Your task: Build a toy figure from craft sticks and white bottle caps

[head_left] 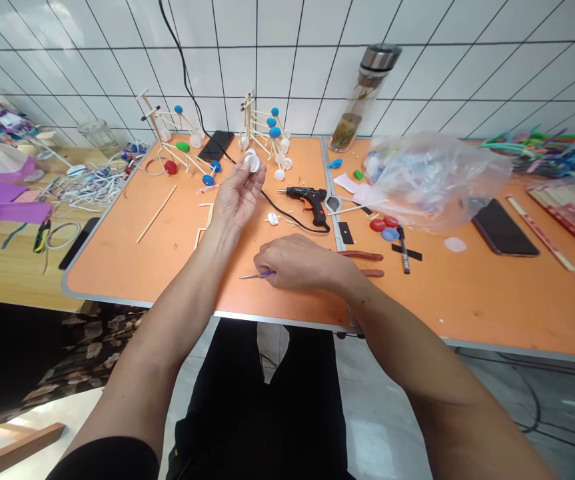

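Observation:
My left hand is raised over the orange table, its fingers pinching a white bottle cap. Lower and to the right, my right hand is closed around a thin pointed metal tool, its tip facing left and most of its handle hidden. Behind that hand lies a black hot glue gun, its nozzle to the left. Red-handled pliers lie partly covered by my right wrist. A small white piece rests between my hands. Two stick models with blue and white caps stand behind.
A glass bottle stands at the tiled wall. On the right are a plastic bag, a black phone, a marker and red caps. A stick lies left. The glue gun's cord crosses the table.

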